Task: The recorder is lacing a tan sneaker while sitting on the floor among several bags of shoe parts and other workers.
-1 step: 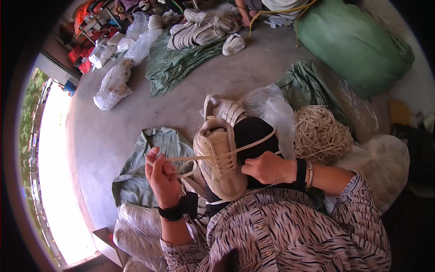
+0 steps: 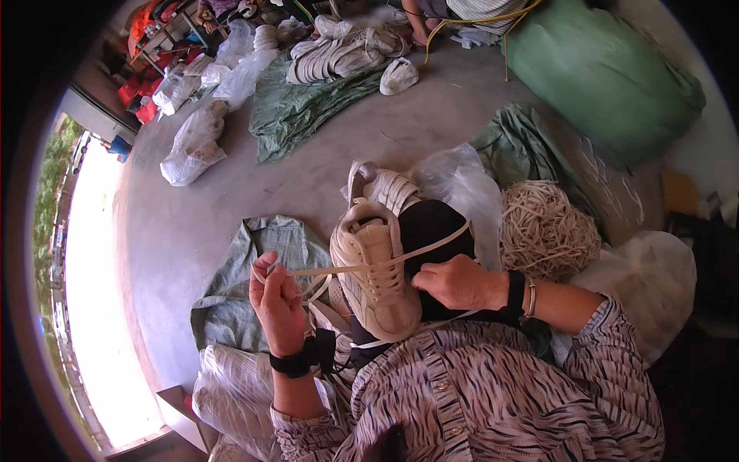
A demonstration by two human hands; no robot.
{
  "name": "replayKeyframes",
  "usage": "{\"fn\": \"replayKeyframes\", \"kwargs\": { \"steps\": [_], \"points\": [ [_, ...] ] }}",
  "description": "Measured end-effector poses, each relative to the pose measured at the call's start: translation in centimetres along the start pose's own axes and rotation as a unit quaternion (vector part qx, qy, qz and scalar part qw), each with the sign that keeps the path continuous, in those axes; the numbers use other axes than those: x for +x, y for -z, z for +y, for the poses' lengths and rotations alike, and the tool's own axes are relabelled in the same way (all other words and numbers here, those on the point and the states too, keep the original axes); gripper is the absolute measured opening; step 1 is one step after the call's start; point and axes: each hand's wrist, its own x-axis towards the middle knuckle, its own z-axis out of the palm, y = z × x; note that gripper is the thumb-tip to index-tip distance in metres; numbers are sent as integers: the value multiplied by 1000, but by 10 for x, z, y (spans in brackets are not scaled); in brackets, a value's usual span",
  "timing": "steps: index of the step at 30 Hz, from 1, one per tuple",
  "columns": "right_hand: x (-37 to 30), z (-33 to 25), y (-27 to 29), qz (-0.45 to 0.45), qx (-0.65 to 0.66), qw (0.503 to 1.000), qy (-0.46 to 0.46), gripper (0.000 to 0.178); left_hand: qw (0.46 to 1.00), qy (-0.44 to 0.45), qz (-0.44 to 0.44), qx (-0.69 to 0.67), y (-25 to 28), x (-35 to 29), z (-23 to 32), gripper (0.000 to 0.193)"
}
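Note:
A beige sneaker (image 2: 375,304) rests on my lap, toe toward me, its eyelets partly threaded. My left hand (image 2: 277,304), left of the shoe, pinches a flat cream shoelace (image 2: 346,269). That lace stretches across the tongue and rises to the right over the black cloth on my lap; a slack loop hangs beside my left fingers. Closed with its knuckles up, my right hand (image 2: 462,283) sits against the shoe's right side. What its fingers grip is hidden. Another length of lace passes below the toe.
Beyond the sneaker lie more pale shoes (image 2: 385,187). A heap of cream laces (image 2: 550,231) and a filled clear bag (image 2: 647,285) are at my right. Green sheeting (image 2: 277,239) spreads at left. Farther off are a large green sack (image 2: 600,85), shoe piles and other people.
The left fingers and the lace they hold have shifted very slightly to the right. The slack loop beside them has changed shape a little; the right hand looks nearly still.

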Motion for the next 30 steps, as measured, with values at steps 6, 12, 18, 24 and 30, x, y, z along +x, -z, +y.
{"fn": "replayKeyframes", "kwargs": {
  "steps": [6, 12, 18, 24, 30],
  "points": [
    [-16, 51, 37, 261, 378, 817, -347, 17, 927, -18, -39, 374, 44, 0, -8, 11],
    [-1, 19, 40, 58, 132, 960, -240, 26, 872, -23, -112, 476, 35, -3, -42, 20],
    [-2, 1, 32, 12, -73, 994, -79, 17, 919, 0, -164, 358, -13, -16, -52, 18],
    [-70, 31, 82, 174, 614, 756, -147, 30, 866, 75, -255, 423, 2, -20, -40, 22],
    [-194, 102, 86, 499, 786, 364, 9, 22, 901, 97, -214, 364, 1, -16, -49, 22]
  ]
}}
